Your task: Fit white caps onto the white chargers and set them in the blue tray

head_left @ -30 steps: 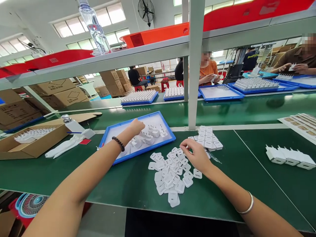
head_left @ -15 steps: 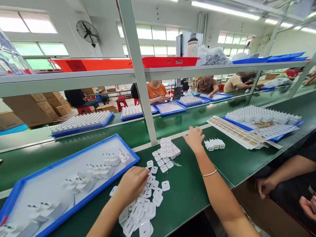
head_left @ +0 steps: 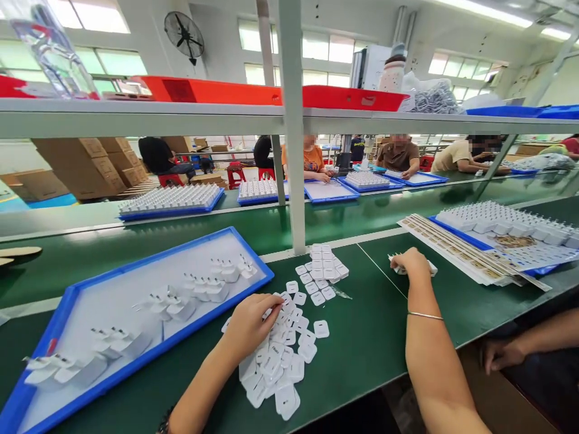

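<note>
My left hand point(head_left: 254, 319) is over a loose pile of white rounded-square covers point(head_left: 275, 361), its thumb and fingers closed at a cover on the pile's upper edge. Some covers in the pile carry small dark print. Out to the right, my right hand point(head_left: 411, 263) reaches down with its fingers closed on a small group of white plug chargers point(head_left: 433, 269), which it partly hides. Stacked and spread covers point(head_left: 323, 265) lie between the two hands. On the left, a blue-rimmed tray point(head_left: 181, 256) bears several white plug chargers point(head_left: 169, 305) with their pins up.
Cardboard-like strips point(head_left: 452, 253) and a blue tray point(head_left: 465, 234) packed with chargers lie at the right. A shelf post point(head_left: 296, 181) rises behind the covers. A neighbour's hand point(head_left: 502, 355) is at the bench's right edge. Other people sit across the bench.
My right hand has moved right and down onto the small charger group. My left hand has stayed at the cover pile. The whole view has shifted as my head turned left.
</note>
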`<state>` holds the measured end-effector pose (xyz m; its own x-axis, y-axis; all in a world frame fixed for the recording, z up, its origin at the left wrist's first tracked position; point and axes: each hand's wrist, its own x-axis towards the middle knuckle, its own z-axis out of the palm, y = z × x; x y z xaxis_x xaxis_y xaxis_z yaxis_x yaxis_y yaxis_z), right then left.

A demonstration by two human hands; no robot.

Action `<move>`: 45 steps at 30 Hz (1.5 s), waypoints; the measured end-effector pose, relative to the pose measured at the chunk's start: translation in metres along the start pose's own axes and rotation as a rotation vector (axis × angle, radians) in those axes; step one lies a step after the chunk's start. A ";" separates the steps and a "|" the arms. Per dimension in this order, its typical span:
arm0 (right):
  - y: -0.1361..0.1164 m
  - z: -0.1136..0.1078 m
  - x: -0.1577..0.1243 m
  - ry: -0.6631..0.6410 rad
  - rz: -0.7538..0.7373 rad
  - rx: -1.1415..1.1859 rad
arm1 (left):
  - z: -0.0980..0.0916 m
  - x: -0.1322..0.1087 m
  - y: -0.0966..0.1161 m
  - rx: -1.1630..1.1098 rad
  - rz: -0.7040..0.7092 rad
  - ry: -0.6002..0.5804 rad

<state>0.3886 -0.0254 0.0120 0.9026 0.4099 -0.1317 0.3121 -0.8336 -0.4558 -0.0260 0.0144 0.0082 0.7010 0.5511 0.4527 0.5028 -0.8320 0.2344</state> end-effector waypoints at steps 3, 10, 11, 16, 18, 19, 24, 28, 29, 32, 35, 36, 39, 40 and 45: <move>-0.006 -0.009 -0.008 0.053 -0.081 0.065 | 0.008 -0.002 0.002 0.004 0.013 0.047; -0.067 0.031 -0.096 -0.189 -0.676 0.287 | 0.019 -0.005 0.019 0.089 0.052 0.267; -0.073 0.041 -0.116 -0.238 -0.752 0.301 | 0.021 -0.005 0.022 0.109 0.063 0.268; -0.076 0.077 -0.190 -0.606 -1.131 0.387 | 0.037 -0.004 0.026 0.234 0.192 0.161; -0.070 0.080 -0.201 -0.664 -1.128 0.398 | 0.046 -0.005 0.021 0.257 0.217 0.112; -0.068 0.080 -0.203 -0.666 -1.114 0.394 | 0.049 -0.006 0.019 0.264 0.221 0.099; -0.064 0.077 -0.206 -0.654 -1.097 0.357 | 0.054 -0.008 0.010 0.267 0.209 0.059; -0.062 0.075 -0.211 -0.681 -1.090 0.415 | 0.045 -0.007 0.011 0.194 0.220 0.081; -0.061 0.075 -0.210 -0.712 -1.092 0.434 | 0.042 -0.007 0.011 0.161 0.223 0.087; -0.064 0.077 -0.196 -0.905 -1.047 0.552 | 0.033 -0.006 0.005 0.000 0.129 0.109; -0.071 0.084 -0.172 -0.919 -0.978 0.689 | 0.023 -0.004 -0.003 -0.234 -0.101 0.212; -0.073 0.089 -0.165 -0.824 -0.983 0.676 | 0.020 -0.003 -0.006 -0.308 -0.183 0.267; -0.078 0.103 -0.153 -0.612 -1.017 0.534 | 0.014 0.000 -0.010 -0.470 -0.364 0.394; -0.079 0.108 -0.153 -0.598 -1.028 0.492 | 0.013 0.001 -0.010 -0.505 -0.393 0.411; -0.086 0.125 -0.158 -0.620 -1.075 0.303 | 0.012 0.001 -0.003 -0.572 -0.399 0.395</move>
<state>0.1824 0.0282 -0.0384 -0.0755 0.9941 0.0773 0.6426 0.1078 -0.7586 -0.0204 0.0183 -0.0024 0.2379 0.8401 0.4875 0.2654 -0.5390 0.7994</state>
